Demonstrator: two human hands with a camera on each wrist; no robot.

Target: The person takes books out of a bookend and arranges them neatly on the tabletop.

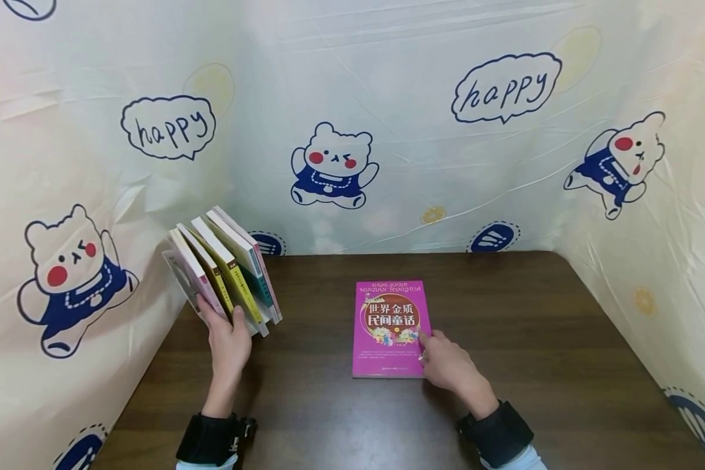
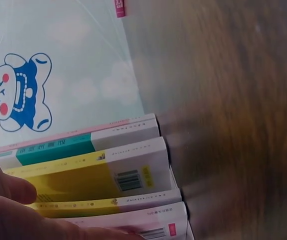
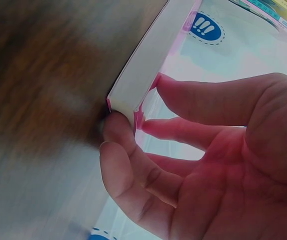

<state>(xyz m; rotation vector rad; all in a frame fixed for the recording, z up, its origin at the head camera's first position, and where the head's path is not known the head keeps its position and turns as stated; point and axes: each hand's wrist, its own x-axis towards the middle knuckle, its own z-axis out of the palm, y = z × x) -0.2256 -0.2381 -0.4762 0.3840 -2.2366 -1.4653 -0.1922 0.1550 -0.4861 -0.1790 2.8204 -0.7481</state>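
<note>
1. Partly out of sight, the left hand lies against the tilted row of books. Its thumb is by the yellow book and a finger runs along the lilac book, but the other fingers are hidden, so I cannot tell whether it clasps them.
2. Ahead of that hand, most spine lettering is too small to read; the left wrist view cuts off the row's other end.
3. Narrowly, the right hand grips the right edge of the pink book: thumb and one finger at the cover, another curled fingertip at the pages.
4. That book lies cover up on the table, left of the right hand's grip and well apart from the left hand; its far end leaves the right wrist view.
5. Behind both hands are dark cuffs; the right forearm slants inward, the left points nearly straight ahead.
6. Beyond the left hand, a pink strip is cropped by its wrist view (too little shows to name it).
</note>
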